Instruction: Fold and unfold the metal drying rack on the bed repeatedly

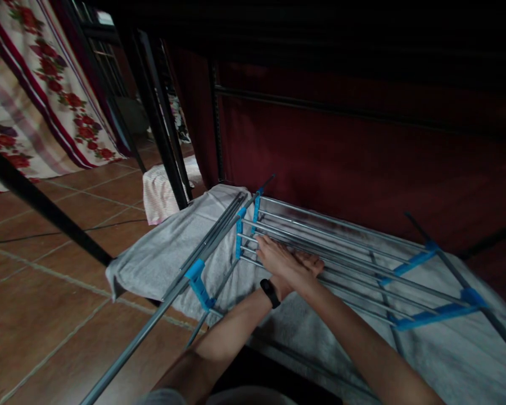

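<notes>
My forearms cross at the wrists. My right hand [278,260] lies flat, fingers extended, palm down on the drying rack [341,247] rails. My left hand [310,265], wrist in a black band [270,292], sits beneath it; its grip I cannot tell. The rack lies folded over a grey towel [164,253] on the tiled floor [46,315], which cushions the rails. Beyond hangs a dark red curtain [362,146].

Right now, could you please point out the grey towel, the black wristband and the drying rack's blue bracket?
grey towel [160,256]: head view, bare left part.
black wristband [270,292]: head view, band's face on the wrist.
blue bracket [199,281]: head view, clip on the near-left rail.
</notes>
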Available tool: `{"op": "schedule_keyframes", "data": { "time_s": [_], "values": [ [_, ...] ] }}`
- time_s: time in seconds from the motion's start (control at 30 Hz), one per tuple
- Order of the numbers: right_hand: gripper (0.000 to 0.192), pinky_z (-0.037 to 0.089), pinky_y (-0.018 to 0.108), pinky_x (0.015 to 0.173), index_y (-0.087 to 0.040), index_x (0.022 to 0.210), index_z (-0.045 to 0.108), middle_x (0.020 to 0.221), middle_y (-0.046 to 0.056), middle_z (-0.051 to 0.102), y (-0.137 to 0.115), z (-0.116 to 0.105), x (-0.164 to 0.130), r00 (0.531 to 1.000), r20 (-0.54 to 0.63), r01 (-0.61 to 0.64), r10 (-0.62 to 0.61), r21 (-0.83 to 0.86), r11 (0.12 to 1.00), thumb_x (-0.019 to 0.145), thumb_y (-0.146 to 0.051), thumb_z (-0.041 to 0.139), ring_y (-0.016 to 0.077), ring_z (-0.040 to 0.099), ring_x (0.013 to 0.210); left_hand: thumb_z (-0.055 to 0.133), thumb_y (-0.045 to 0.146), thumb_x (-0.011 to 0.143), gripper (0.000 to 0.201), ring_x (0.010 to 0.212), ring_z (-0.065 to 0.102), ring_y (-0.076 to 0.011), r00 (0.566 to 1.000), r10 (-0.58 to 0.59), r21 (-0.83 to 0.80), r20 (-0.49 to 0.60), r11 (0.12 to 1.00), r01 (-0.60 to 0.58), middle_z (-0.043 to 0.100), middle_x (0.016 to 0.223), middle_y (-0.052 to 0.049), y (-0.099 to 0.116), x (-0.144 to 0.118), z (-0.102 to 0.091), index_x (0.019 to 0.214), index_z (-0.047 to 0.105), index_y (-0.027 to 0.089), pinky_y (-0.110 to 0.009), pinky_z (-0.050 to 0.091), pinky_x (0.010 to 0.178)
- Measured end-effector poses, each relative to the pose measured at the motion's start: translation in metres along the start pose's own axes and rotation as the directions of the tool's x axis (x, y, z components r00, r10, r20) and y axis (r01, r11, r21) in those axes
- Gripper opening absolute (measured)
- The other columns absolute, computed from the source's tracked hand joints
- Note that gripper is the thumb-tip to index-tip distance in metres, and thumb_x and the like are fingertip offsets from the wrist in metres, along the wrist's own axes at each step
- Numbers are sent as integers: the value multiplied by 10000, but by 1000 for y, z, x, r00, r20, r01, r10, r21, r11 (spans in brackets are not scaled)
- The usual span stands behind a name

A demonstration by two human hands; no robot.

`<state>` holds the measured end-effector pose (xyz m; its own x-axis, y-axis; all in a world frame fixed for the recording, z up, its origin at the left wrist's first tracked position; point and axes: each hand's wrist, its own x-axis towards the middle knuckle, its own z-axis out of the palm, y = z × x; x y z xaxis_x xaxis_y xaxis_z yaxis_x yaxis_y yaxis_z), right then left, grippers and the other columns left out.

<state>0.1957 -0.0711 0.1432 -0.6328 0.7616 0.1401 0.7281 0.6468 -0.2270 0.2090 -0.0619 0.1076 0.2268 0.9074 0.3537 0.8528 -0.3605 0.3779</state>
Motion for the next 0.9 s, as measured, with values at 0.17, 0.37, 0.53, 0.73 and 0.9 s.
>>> {"op": "schedule_keyframes", "data": {
  "time_s": [0.17,0.37,0.53,0.73,0.9],
  "values": [
    [384,460,344,908,-187,1357,447,1274,117,574,-1,-6,38,987,137,84,-83,3,996,988,-252,362,221,600,1067,478,230,951,220,950,641,-239,938,336,74,83,937,-342,689,1060,-86,-7,-2,-3,1062,667,217,-379,479,888],
    [394,457,335,866,-195,1381,411,1254,123,577,-10,1,53,992,114,48,-49,7,999,1011,-301,325,229,604,1063,460,200,942,249,929,646,-228,950,296,100,96,947,-305,686,1060,-53,-6,-1,-2,1064,669,257,-336,493,862],
    [364,437,323,851,-215,1336,432,1215,102,616,-8,2,54,991,126,51,-52,17,999,1024,-363,320,215,620,1035,410,202,960,305,1063,627,-229,924,368,71,109,924,-376,668,1154,-66,-7,-2,-4,1141,650,253,-310,460,978],
    [355,436,311,809,-223,1333,443,1155,75,665,-7,1,55,988,137,68,-68,2,998,1027,-351,318,214,642,996,393,240,983,459,1468,247,-207,855,519,-26,9,855,-518,366,1554,-73,-12,-32,-1,1440,444,232,-363,198,1223],
    [395,431,302,835,-233,1400,391,1195,76,659,-6,2,55,987,138,77,-78,14,997,1033,-350,302,204,632,1042,382,165,943,438,1329,482,-192,950,302,-130,72,948,-292,570,1392,-64,-47,-76,12,1326,563,277,-351,405,1118]
  ]
}}
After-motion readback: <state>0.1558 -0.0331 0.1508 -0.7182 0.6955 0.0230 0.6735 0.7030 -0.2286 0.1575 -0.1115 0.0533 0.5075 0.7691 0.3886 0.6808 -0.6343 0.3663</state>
